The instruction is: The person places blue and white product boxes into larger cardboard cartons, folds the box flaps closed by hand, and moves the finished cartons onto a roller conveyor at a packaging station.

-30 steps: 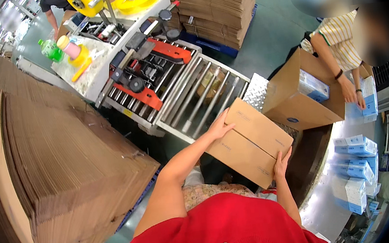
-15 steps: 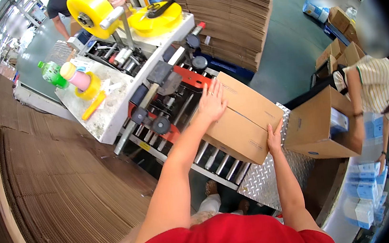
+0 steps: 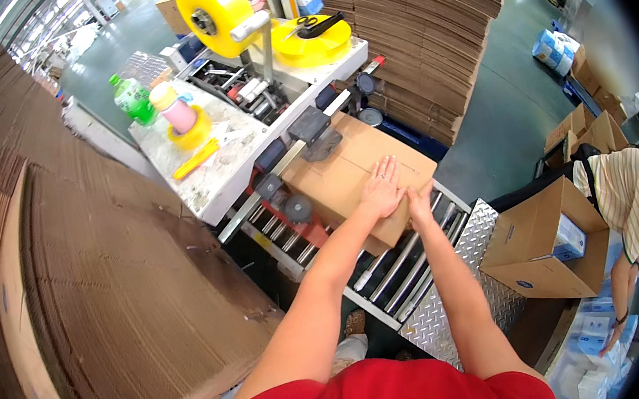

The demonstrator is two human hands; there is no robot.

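A closed cardboard carton (image 3: 401,157) lies on the roller conveyor (image 3: 408,282), its far left part under the dark pressing block of the carton sealing machine (image 3: 311,129). My left hand (image 3: 383,190) rests flat on the carton's top with its fingers stretched out. Against the carton's near right end is my right hand (image 3: 420,208), fingers extended and pressed to the edge; some of its fingertips are hidden. Neither hand grips anything.
Left stand the machine's white table (image 3: 235,181) with a yellow cutter (image 3: 195,160) and bottles, and tall stacks of flat cardboard (image 3: 134,299). A tread-plate shelf (image 3: 436,326) adjoins the conveyor. At right, a co-worker (image 3: 624,184) reaches past an open carton (image 3: 525,243).
The carton has slid up-left along the rollers, from in front of the machine to partly under its block. Both my hands moved with it and are now closer together. The view has shifted.
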